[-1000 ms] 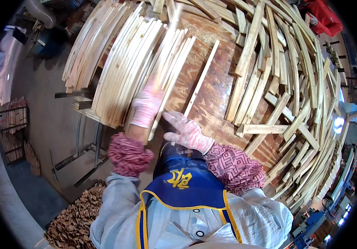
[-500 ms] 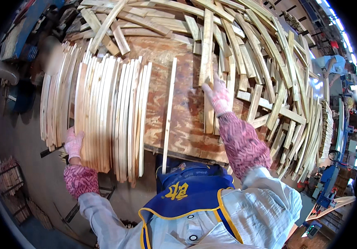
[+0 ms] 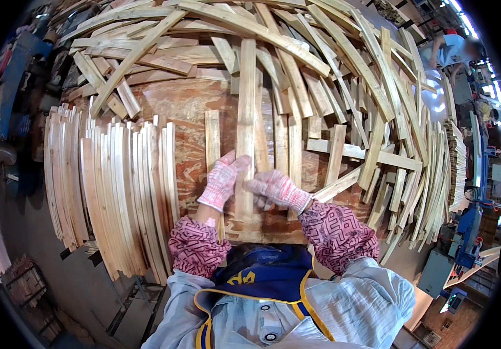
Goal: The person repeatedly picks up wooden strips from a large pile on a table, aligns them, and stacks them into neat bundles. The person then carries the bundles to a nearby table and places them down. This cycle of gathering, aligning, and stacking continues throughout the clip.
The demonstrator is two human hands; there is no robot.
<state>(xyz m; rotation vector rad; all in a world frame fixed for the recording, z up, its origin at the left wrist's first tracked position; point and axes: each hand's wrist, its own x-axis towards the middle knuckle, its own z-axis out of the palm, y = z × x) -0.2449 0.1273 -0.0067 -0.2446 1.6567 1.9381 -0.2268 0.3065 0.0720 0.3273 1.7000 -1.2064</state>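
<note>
A long pale wooden board [image 3: 246,104] lies lengthwise in front of me, its near end between my hands. My left hand [image 3: 221,183], in a pink and white knit glove, closes its fingers on the board's left edge. On the board's right side is my right hand [image 3: 278,189], gloved alike; its curled fingers are smeared by motion, so I cannot tell whether they grip the wood. A narrower wooden strip [image 3: 212,136] runs beneath my left hand and wrist. Both boards rest over a brown plywood tabletop [image 3: 189,168].
At left, upright-edged wooden strips [image 3: 119,198] stand packed in rows. Loose boards [image 3: 349,64] are heaped along the far side and right. Blue machinery [image 3: 466,235] stands at the right, where another person [image 3: 451,49] in a light blue top is at the far end.
My left hand has left the row of strips and come right to the board. My right hand has drawn nearer to me, and the board now lies closer. My view has shifted.
</note>
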